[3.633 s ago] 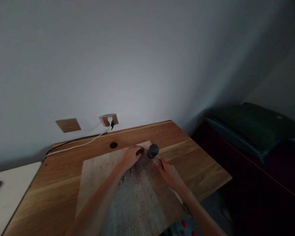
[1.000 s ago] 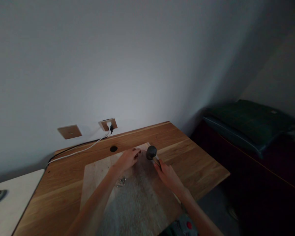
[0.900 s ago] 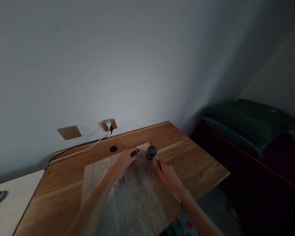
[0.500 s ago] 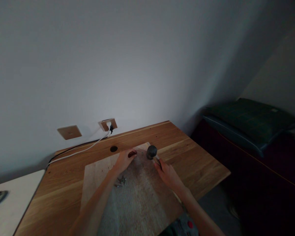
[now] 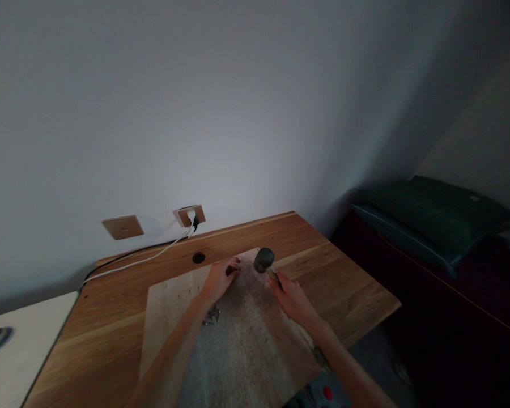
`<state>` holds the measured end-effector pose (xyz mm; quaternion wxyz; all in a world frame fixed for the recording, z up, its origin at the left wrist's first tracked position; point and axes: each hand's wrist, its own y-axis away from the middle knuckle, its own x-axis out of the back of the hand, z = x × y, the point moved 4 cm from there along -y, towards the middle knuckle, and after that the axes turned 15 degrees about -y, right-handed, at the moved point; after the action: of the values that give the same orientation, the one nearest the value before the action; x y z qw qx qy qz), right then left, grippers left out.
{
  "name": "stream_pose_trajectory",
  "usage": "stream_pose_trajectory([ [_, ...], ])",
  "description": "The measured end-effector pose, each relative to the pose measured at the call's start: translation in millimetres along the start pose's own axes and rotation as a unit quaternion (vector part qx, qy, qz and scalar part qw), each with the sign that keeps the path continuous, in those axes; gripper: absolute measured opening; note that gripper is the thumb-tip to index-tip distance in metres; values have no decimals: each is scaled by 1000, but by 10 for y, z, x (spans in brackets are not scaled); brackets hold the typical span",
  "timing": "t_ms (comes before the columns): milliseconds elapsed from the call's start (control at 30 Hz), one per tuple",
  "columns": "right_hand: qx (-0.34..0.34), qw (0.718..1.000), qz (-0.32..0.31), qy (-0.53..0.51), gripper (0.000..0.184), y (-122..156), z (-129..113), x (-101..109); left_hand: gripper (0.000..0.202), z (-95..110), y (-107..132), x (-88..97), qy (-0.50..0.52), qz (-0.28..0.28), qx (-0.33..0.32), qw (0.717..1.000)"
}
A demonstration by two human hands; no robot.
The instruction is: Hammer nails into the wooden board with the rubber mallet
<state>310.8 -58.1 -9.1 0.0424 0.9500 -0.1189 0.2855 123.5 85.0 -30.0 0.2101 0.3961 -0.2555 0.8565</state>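
Observation:
My right hand [image 5: 292, 299] grips the wooden handle of a rubber mallet [image 5: 264, 260], whose dark round head is raised over the far right part of a pale wooden board [image 5: 242, 351]. Left of the mallet head, my left hand [image 5: 221, 279] rests by the board's far edge with its fingers curled together. Whatever is between those fingertips, if anything, is too small and dark to make out. A small pile of metal fasteners [image 5: 213, 315] lies on the board beside my left wrist, partly covered by the forearm.
The board lies on a wooden desk [image 5: 344, 283] against a wall. A cable hole [image 5: 199, 258] is behind the board. White and black cables run left from a wall socket [image 5: 190, 216]. A white surface [image 5: 29, 345] adjoins at left; a dark green cushion [image 5: 433, 215] is at right.
The mallet head has shifted very slightly and turned a little. My left hand's fingers have risen and curled a little. The whole view has drifted slightly.

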Motion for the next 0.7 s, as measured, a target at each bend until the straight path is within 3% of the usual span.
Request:
stream_pose_trajectory([
  [167,18,999,-27,-8,25,-98,-152,-115,23,30,22,9,-27,8,-29,999],
  [367,39,998,-39,11,24,-142,-258,-252,30,12,25,2,-6,8,-1,1000],
  [567,45,997,-45,49,23,-141,-279,-278,44,35,38,35,31,0,23,999],
  [700,40,995,-50,72,27,-144,-290,-263,42,46,56,72,42,1,23,999],
])
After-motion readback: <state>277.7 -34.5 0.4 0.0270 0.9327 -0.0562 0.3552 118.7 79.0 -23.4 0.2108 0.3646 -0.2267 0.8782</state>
